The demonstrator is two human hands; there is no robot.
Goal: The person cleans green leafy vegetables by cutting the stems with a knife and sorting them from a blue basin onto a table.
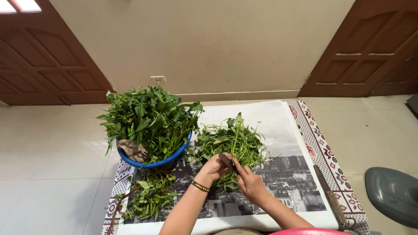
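Tiled floor (56, 165), poster (278, 130) spread on it. Beside basin (174, 157): both hands, left (213, 169) and right (250, 185), fingers pinching one stem (227, 161).

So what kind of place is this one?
Likely a home floor used for kitchen prep: pale floor tiles, wooden doors, and a blue basin of leafy greens on a printed mat.

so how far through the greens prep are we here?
Looks partly done: a pile of stripped stems lies on the poster sheet, discards sit below the blue basin. In hand: left hand holds a stem, right hand a small blade. Left: the basin's leafy greens, heaped full.
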